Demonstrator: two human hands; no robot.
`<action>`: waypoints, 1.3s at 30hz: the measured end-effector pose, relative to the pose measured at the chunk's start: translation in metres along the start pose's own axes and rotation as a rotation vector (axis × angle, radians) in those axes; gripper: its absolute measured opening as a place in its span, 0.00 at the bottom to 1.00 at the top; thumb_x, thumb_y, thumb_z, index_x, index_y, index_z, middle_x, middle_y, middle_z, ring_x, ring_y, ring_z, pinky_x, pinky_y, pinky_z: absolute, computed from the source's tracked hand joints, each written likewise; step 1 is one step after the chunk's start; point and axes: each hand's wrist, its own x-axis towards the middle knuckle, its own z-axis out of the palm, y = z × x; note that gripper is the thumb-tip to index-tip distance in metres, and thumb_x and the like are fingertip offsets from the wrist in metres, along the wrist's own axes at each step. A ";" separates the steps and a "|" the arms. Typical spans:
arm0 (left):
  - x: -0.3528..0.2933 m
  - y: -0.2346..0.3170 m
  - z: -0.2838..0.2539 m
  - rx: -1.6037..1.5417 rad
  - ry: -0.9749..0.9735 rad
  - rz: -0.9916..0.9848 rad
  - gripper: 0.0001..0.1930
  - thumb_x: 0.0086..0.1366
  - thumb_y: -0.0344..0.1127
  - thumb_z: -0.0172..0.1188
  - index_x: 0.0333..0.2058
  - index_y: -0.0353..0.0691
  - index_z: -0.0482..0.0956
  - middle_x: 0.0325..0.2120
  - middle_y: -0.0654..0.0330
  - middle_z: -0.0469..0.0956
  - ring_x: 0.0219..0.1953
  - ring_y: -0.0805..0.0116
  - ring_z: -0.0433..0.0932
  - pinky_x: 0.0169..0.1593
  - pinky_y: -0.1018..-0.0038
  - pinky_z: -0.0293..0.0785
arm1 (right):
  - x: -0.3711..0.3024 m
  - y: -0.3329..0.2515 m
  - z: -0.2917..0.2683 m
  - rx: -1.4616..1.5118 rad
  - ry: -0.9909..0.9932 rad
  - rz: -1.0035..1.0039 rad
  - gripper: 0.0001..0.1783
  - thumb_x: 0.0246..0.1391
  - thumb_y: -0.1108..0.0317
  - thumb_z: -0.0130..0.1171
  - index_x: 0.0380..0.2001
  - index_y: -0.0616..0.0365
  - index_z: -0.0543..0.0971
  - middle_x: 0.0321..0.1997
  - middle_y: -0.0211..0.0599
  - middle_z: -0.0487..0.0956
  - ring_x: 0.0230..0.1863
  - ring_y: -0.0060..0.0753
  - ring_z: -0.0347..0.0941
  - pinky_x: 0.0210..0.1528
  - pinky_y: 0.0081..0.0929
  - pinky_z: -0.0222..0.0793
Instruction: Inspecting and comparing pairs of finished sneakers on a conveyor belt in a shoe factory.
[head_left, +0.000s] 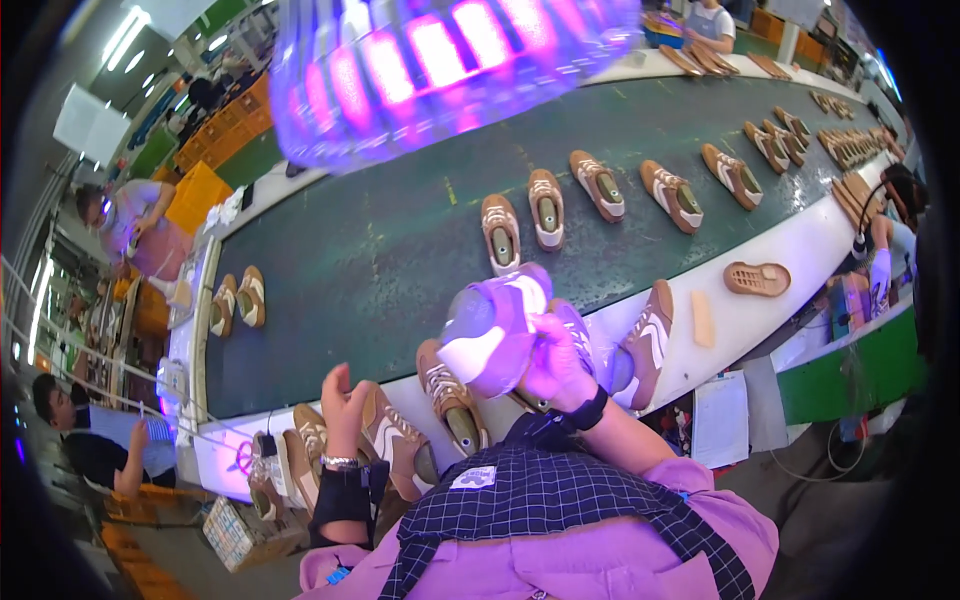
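Note:
A brown and white sneaker (490, 340) is raised over the near edge of the conveyor in my right hand (560, 365), whose fingers are closed around its side. Purple light falls on the shoe and the hand. My left hand (344, 405) is apart from it, empty, with thumb and fingers parted. Close beside that hand lie another sneaker (392, 432) and a laced shoe (310, 428) on the white ledge. Between my hands rests one more sneaker (450, 395); to the right of my right hand a sneaker (650, 340) leans on its side.
A glowing purple lamp housing (450, 75) hangs over the green conveyor belt (350, 260). Several sneakers (600, 185) stand along the belt. On the right ledge lie a brown sole (757, 279) and a tan strip (703, 318). Other people work at left, right and far end.

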 end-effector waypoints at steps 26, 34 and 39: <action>-0.061 -0.063 0.060 -0.183 -0.612 -0.638 0.28 0.41 0.36 0.70 0.41 0.25 0.74 0.34 0.54 0.78 0.35 0.63 0.78 0.43 0.73 0.72 | -0.021 -0.050 -0.048 -0.343 0.186 -0.149 0.41 0.46 0.43 0.53 0.55 0.64 0.64 0.44 0.52 0.74 0.42 0.44 0.75 0.42 0.37 0.75; -0.031 0.008 0.046 -1.087 -0.161 -0.627 0.26 0.54 0.41 0.62 0.51 0.39 0.69 0.48 0.57 0.73 0.51 0.61 0.71 0.58 0.66 0.65 | -0.010 -0.057 -0.003 -0.137 0.015 -0.303 0.32 0.52 0.55 0.55 0.57 0.58 0.63 0.56 0.42 0.70 0.56 0.41 0.67 0.60 0.43 0.63; -0.013 0.097 0.064 -1.444 0.012 -0.495 0.27 0.55 0.44 0.61 0.52 0.43 0.69 0.49 0.63 0.73 0.52 0.64 0.71 0.57 0.66 0.68 | -0.015 -0.048 0.000 -0.189 0.092 -0.315 0.28 0.54 0.56 0.53 0.55 0.58 0.65 0.53 0.40 0.72 0.53 0.38 0.71 0.54 0.40 0.69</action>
